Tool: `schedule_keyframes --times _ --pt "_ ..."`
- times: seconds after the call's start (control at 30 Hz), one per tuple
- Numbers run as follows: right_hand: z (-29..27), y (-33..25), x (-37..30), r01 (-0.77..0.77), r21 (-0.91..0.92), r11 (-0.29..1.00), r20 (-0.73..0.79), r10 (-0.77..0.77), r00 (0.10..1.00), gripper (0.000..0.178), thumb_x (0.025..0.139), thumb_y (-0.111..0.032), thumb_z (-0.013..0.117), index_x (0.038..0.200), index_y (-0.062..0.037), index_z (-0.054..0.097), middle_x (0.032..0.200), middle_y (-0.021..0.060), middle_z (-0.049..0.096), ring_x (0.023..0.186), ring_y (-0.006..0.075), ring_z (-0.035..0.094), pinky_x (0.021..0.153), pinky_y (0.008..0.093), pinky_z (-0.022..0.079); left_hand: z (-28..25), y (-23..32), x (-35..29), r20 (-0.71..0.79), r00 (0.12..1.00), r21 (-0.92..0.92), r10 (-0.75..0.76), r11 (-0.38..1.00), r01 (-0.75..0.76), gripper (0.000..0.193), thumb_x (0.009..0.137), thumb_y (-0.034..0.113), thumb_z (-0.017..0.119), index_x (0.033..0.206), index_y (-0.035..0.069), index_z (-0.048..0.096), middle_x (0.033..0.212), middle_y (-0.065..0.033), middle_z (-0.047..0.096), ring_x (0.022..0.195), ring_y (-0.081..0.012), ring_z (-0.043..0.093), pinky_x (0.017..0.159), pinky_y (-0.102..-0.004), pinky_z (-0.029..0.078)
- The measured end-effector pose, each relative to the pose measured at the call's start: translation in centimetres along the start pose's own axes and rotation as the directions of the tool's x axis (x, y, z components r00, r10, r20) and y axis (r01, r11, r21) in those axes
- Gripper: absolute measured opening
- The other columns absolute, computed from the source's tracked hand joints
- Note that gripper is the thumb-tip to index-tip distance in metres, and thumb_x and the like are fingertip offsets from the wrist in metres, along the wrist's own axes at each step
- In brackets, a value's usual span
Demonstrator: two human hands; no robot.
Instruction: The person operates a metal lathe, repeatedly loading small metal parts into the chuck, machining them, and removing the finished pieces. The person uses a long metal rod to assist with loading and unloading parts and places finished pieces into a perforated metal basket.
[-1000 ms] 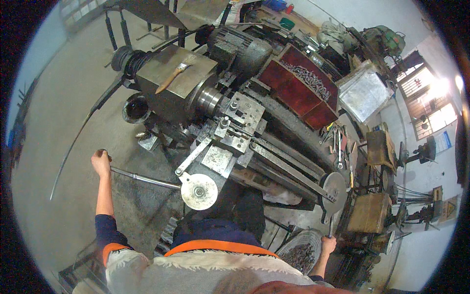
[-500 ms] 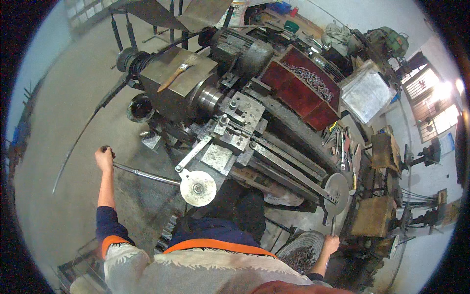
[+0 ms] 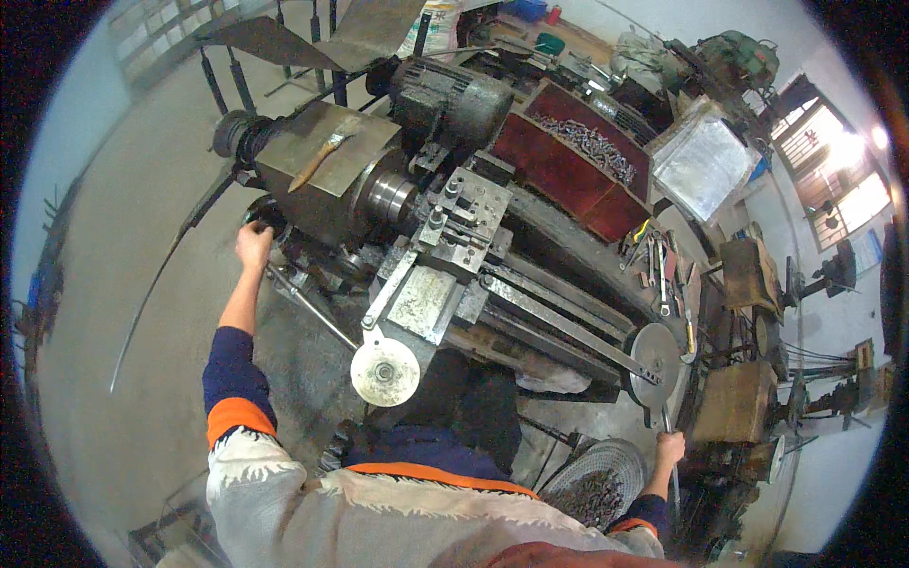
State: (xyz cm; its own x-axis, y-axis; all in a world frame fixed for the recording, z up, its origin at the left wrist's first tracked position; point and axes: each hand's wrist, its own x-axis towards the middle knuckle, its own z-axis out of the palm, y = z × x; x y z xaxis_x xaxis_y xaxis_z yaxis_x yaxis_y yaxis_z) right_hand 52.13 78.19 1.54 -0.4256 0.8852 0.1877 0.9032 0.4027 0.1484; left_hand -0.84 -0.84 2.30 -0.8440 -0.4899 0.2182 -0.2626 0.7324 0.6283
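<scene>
1. My left hand is curled around the outer end of the long steel lever, which runs to the pale disc.
2. My right hand grips the slim metal rod below the grey disc.
3. A wooden-handled brush lies on the lathe's headstock.

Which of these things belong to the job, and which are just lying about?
Apparently in use:
lever, one end near the left hand;
pale round plate joined to it;
grey disc, its handle in the right hand;
machine.

Apparently lying about:
wooden-handled brush on the machine;
hand tools toward the right.
</scene>
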Motion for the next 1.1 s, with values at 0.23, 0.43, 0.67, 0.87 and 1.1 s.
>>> schedule_keyframes --times 0.23,0.43,0.67,0.87,1.1 --pt "-4.1 -5.1 -6.8 -0.156 0.08 0.984 0.119 0.146 0.982 0.033 0.066 -0.027 0.057 0.09 -0.0036 0.059 0.094 0.0237 0.06 0.088 0.0409 0.058 0.076 0.0465 0.047 0.4 -1.5 0.9 0.045 0.999 0.019 -0.02 1.0 0.019 0.031 0.068 0.024 0.06 0.092 0.006 0.066 0.086 -0.014 0.065 0.084 -0.0304 0.062 0.077 -0.0378 0.046" --pt "-3.1 -4.5 -7.7 -0.146 0.118 0.982 0.046 0.142 0.989 0.033 0.064 -0.026 0.059 0.087 -0.0012 0.059 0.093 0.0221 0.061 0.087 0.04 0.058 0.075 0.047 0.047 -0.1 -0.1 0.6 0.007 1.0 0.065 -0.004 0.998 0.004 0.031 0.068 0.025 0.062 0.093 0.008 0.066 0.084 -0.0145 0.065 0.082 -0.0303 0.062 0.077 -0.0372 0.047" --pt "-0.8 -0.8 -1.3 0.101 -0.026 0.995 -0.064 -0.103 0.993 0.031 0.064 -0.026 0.06 0.089 -0.0069 0.064 0.081 0.0193 0.063 0.074 0.0375 0.061 0.068 0.0463 0.048 0.6 -1.3 1.3 -0.032 0.999 0.107 0.017 0.994 -0.013 0.03 0.067 0.025 0.062 0.09 0.008 0.067 0.083 -0.0145 0.065 0.081 -0.0294 0.062 0.077 -0.037 0.047" --pt "-2.8 -3.1 3.5 0.059 -0.146 0.987 0.049 -0.053 0.997 0.044 0.065 -0.027 0.061 0.106 -0.0119 0.059 0.094 0.016 0.062 0.09 0.0342 0.058 0.077 0.0445 0.045 0.5 -2.1 1.4 0.005 0.999 0.055 0.05 0.997 -0.05 0.028 0.065 0.026 0.06 0.086 0.009 0.067 0.084 -0.0117 0.065 0.08 -0.0281 0.062 0.074 -0.0361 0.047" --pt "0.5 -0.7 -0.9 0.133 -0.02 0.991 -0.334 -0.133 0.933 0.056 0.069 -0.024 0.059 0.12 -0.0024 0.046 0.108 0.0193 0.055 0.098 0.0369 0.052 0.084 0.0434 0.041 0.0 -4.9 1.8 0.223 0.972 -0.789 -0.079 0.571 0.227 0.024 0.075 0.017 0.057 0.087 -0.003 0.063 0.075 -0.009 0.063 0.067 -0.0182 0.059 0.062 -0.0323 0.048"
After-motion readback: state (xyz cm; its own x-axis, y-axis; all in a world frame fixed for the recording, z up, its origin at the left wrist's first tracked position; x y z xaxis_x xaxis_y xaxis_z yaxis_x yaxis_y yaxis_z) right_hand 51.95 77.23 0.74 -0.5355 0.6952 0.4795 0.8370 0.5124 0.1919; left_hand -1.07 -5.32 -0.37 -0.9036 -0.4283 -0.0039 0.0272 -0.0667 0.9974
